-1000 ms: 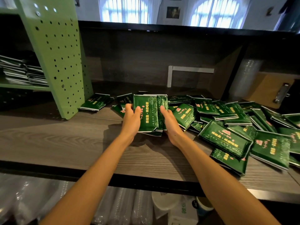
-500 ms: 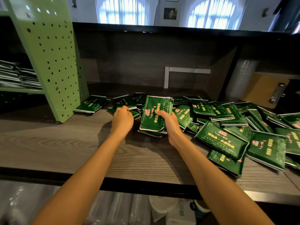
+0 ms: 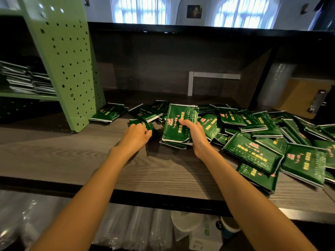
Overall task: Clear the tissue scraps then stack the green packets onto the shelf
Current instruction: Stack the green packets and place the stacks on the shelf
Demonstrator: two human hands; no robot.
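Note:
Several green packets with pink and yellow print lie in a heap (image 3: 253, 153) across the right half of the wooden counter (image 3: 54, 156). My right hand (image 3: 194, 134) grips a small stack of packets (image 3: 178, 124), thumb on the top one, its lower edge resting on the counter. My left hand (image 3: 137, 134) has curled fingers closing on a single packet (image 3: 143, 124) lying flat just left of the stack. More packets (image 3: 108, 115) lie beside the green perforated shelf (image 3: 68, 69), and stacked packets (image 3: 25, 78) sit on its tier at the far left. No tissue scraps are visible.
A clipboard (image 3: 306, 98) leans at the back right beside a sleeve of clear cups (image 3: 273, 84). A metal bracket (image 3: 204, 78) stands against the dark back wall. Below the counter edge sit wrapped plastic cups (image 3: 126, 227) and paper cups (image 3: 228, 227).
My left hand let go of the stack and moved left onto a loose packet. My right hand kept the stack and tilted it down onto the counter.

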